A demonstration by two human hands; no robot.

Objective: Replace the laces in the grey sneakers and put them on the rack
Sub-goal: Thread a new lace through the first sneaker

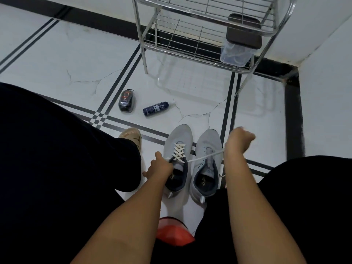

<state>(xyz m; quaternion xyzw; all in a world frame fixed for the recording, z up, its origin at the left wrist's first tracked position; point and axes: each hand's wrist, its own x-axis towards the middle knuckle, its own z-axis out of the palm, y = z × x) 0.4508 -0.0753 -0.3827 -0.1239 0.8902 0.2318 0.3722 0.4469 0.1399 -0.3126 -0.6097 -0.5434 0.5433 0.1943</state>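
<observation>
Two grey sneakers stand side by side on the floor between my legs. The left sneaker (177,138) has a white lace (179,152) criss-crossed through its eyelets. The right sneaker (208,141) shows no lacing of its own. My left hand (159,167) grips the left sneaker at its collar. My right hand (239,140) is curled in a fist and pulls one end of the white lace taut, so the lace stretches across the right sneaker. The metal wire rack (190,40) stands further ahead on the floor.
A clear container with a dark lid (240,46) sits on the rack's lower shelf at the right. A dark oval package (126,101) and a dark blue bottle (155,108) lie on the tiled floor. An orange-red object (174,233) is near my lap. A sandalled foot (131,137) is on the left.
</observation>
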